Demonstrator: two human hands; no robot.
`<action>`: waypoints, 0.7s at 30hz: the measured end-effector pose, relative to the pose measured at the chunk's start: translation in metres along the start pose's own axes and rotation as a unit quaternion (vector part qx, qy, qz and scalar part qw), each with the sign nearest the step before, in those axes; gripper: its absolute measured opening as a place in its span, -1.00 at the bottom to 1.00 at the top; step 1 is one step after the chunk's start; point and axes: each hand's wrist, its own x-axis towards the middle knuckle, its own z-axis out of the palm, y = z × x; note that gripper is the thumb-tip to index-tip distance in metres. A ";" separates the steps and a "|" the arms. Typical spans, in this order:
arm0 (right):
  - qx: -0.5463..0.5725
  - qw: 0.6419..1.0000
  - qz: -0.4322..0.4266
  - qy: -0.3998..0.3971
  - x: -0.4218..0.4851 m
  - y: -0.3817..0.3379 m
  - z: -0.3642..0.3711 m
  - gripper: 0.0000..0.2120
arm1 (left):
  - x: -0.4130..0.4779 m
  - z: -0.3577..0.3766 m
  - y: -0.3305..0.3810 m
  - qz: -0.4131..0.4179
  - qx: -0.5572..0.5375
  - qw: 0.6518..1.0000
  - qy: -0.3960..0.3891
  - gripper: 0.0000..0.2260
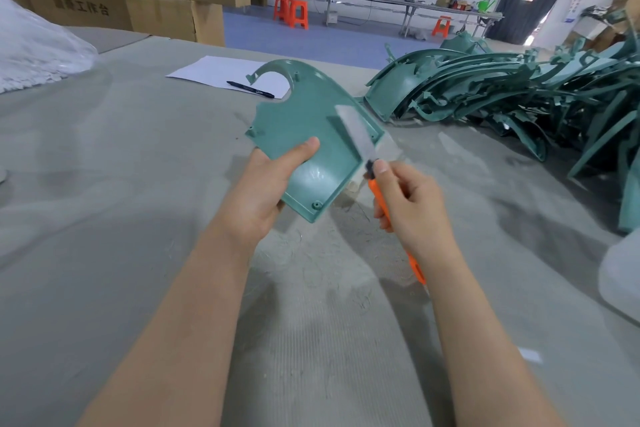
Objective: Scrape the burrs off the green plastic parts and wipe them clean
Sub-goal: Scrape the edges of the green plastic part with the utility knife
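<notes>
now scraping | left hand (263, 191) grips green part (311, 135) | right hand (412, 204) grips knife (360, 146), blade on edge | next: likely draw along rim

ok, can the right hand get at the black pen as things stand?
Probably not right away. The right hand grips the orange knife, and the green part held by the left hand sits between it and the black pen on the paper.
</notes>
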 end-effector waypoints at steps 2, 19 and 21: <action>-0.028 0.999 -0.012 -0.033 -0.001 0.000 0.005 -0.74 | 0.001 0.000 -0.001 0.003 0.002 1.000 0.011 -0.81; -0.029 0.999 -0.025 0.025 0.002 0.004 0.001 -0.73 | 0.001 0.000 0.002 0.018 -0.040 0.999 0.025 -0.87; -0.023 0.999 -0.025 0.017 0.002 0.005 0.001 -0.73 | 0.001 0.000 0.002 0.020 -0.043 0.999 0.027 -0.88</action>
